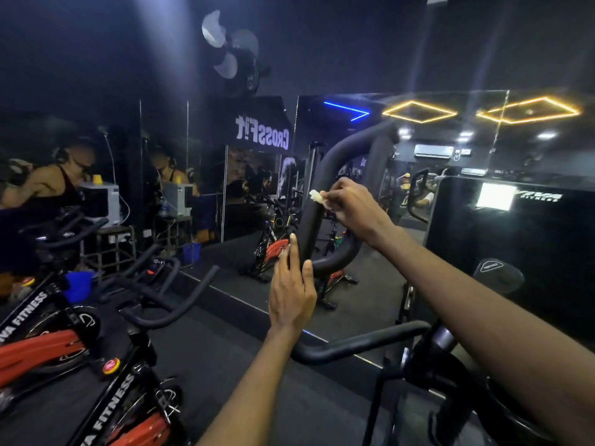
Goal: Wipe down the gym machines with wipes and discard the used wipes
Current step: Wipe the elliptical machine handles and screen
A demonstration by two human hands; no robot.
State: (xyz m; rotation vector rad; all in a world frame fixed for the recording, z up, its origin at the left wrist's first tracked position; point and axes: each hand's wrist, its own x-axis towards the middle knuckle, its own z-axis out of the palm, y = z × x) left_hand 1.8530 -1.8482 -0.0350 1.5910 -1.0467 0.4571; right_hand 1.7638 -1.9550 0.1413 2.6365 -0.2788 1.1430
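A black padded loop handle (335,162) of a gym machine rises in front of me. My right hand (351,206) pinches a small crumpled white wipe (317,198) and presses it against the handle's left bar. Lower down, my left hand (291,291) steadies that same bar, its thumb and fingers wrapped around the bar near the bottom bend. A second black handlebar (360,342) of the machine runs across below my hands.
Black and red spin bikes (51,342) stand at the left, their handlebars (167,304) reaching toward me. A wall mirror (264,194) ahead reflects more bikes and people. A black console panel (502,233) is at the right. A blue bucket (79,284) sits on the floor.
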